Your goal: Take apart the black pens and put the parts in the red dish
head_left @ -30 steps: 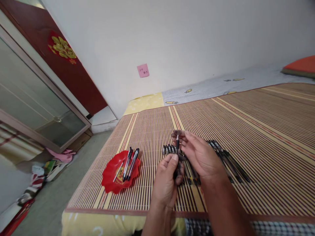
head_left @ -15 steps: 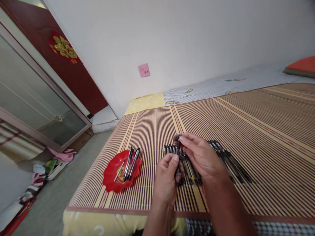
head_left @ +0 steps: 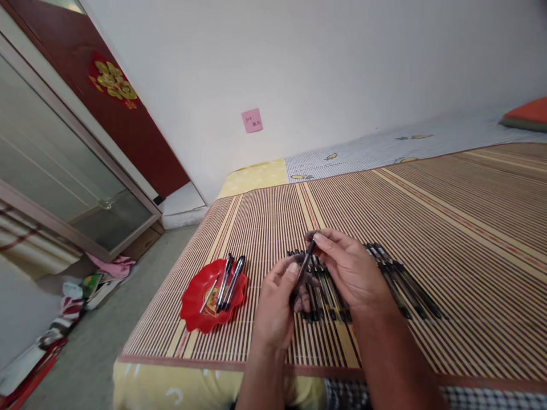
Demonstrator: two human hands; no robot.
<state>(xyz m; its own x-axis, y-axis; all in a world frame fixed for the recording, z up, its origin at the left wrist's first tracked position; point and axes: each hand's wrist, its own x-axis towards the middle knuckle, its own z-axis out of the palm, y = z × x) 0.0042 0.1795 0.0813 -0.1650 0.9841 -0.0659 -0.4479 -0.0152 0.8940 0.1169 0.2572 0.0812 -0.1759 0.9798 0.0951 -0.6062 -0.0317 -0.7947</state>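
A dark pen (head_left: 306, 257) is held up at a slant between my two hands. My left hand (head_left: 277, 293) grips its lower part between thumb and fingers. At its upper end, my right hand (head_left: 344, 265) pinches the tip. Behind and below them, a row of black pens (head_left: 331, 293) lies side by side on the striped mat (head_left: 256, 228), partly covered by my hands. To the right of my right wrist lies another group of black pens (head_left: 404, 285). A red scalloped plate (head_left: 191, 302) on the left holds two pens (head_left: 231, 285) and a thin white stick (head_left: 208, 296).
The mat covers a bed with yellow and checked bedding (head_left: 252, 176). A pink note (head_left: 252, 121) is stuck on the wall behind. An orange cushion (head_left: 527, 114) rests at the far right. Past the bed's left edge are the floor, a glass door (head_left: 64, 148) and piled items.
My left hand has shifted slightly left, and the pen between my hands leans more. My right hand keeps its pinch at the upper end. The view has shifted a little.
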